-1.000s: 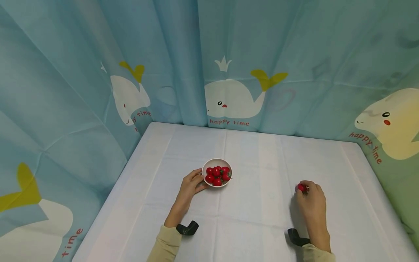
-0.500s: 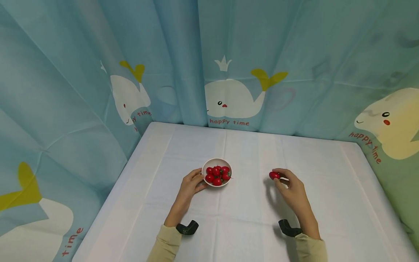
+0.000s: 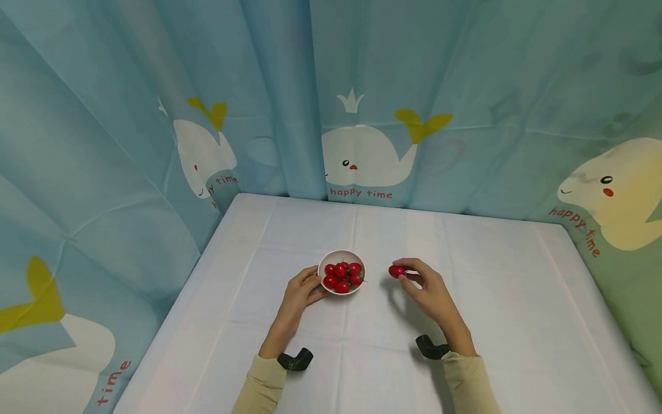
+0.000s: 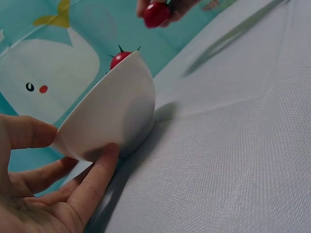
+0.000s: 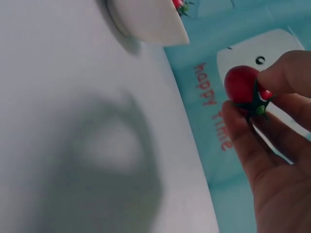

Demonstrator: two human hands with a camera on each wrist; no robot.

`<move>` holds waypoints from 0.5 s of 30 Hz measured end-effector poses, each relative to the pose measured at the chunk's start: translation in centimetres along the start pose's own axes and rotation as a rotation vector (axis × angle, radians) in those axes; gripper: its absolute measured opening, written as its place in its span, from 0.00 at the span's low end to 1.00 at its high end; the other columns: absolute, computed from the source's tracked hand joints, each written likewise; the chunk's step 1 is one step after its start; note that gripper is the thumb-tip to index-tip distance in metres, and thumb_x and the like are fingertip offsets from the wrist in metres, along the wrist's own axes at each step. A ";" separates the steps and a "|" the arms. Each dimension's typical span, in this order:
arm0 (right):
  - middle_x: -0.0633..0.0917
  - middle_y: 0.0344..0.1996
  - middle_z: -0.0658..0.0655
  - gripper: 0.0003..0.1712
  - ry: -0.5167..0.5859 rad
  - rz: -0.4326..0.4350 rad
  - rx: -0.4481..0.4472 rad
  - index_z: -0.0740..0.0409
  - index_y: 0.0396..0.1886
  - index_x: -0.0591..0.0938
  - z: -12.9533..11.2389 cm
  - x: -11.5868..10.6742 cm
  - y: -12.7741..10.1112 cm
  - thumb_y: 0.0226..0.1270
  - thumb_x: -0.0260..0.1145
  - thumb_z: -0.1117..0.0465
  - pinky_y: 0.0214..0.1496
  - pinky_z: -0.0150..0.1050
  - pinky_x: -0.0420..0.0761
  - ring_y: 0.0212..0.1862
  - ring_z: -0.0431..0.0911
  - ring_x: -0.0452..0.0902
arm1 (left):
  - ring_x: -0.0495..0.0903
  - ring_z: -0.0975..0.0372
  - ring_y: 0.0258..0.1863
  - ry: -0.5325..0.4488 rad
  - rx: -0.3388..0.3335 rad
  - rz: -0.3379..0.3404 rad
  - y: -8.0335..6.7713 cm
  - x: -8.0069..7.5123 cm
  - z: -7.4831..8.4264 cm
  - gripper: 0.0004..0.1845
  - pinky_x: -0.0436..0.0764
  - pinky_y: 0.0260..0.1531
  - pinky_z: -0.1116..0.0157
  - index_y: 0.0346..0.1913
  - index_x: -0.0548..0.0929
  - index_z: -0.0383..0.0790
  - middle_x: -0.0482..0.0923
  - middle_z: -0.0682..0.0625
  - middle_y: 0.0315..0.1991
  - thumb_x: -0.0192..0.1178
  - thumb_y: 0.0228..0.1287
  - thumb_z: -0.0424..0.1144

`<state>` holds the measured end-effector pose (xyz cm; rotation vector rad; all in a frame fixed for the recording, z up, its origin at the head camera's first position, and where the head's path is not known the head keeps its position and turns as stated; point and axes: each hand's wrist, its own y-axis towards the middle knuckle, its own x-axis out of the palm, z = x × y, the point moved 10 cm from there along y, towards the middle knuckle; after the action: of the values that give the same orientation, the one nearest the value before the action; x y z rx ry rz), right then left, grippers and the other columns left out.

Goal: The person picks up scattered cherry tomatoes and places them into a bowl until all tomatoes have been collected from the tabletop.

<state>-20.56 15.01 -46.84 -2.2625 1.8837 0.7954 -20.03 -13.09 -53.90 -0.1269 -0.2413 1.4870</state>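
A white bowl [image 3: 336, 257] stands on the table, holding several red cherry tomatoes [image 3: 342, 271] with green stems. My left hand [image 3: 299, 292] grips the bowl's left side; in the left wrist view its thumb and fingers touch the white outer wall [image 4: 114, 109]. To the right of the bowl, my right hand [image 3: 426, 289] pinches one more cherry tomato [image 3: 396, 271] between thumb and fingertips, above the tabletop. The right wrist view shows this tomato [image 5: 240, 89] with its green calyx turned toward the palm.
A white cloth [image 3: 393, 368] covers the table. Behind and beside it hang blue-green curtains [image 3: 289, 86] printed with whales. Black curved pieces [image 3: 296, 360] sit at both wrists, near the beige sleeves.
My right hand has lifted the cherry tomato from the right part of the table and carried it left, close to the bowl. The left hand and bowl have stayed in place.
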 end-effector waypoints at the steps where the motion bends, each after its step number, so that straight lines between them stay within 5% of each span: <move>1: 0.86 0.56 0.58 0.18 0.005 -0.004 -0.004 0.57 0.61 0.82 -0.1 0.3 0.2 0.74 0.66 0.70 0.60 0.20 0.82 0.58 0.45 0.82 | 0.80 0.45 0.66 -0.002 -0.002 -0.001 0.0 0.0 0.0 0.27 0.88 0.59 0.58 0.76 0.68 0.31 0.72 0.31 0.71 0.53 0.81 0.37; 8: 0.86 0.55 0.61 0.18 0.066 -0.046 -0.077 0.61 0.60 0.82 -1.4 2.7 1.8 0.73 0.66 0.71 0.60 0.26 0.85 0.57 0.52 0.82 | 0.82 0.46 0.64 0.006 0.001 -0.009 0.1 0.0 -0.1 0.26 0.89 0.58 0.60 0.75 0.69 0.30 0.72 0.30 0.72 0.52 0.81 0.37; 15: 0.86 0.55 0.57 0.18 0.070 -0.081 -0.113 0.57 0.59 0.83 -1.9 4.9 3.4 0.72 0.67 0.72 0.62 0.45 0.89 0.58 0.53 0.82 | 0.80 0.44 0.66 0.014 0.005 -0.012 0.1 -0.1 -0.1 0.26 0.88 0.59 0.58 0.75 0.69 0.31 0.71 0.30 0.73 0.53 0.80 0.37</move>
<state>-22.62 9.12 -46.51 -2.4471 1.8051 0.8423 -20.16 -13.14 -54.03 -0.1322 -0.2268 1.4745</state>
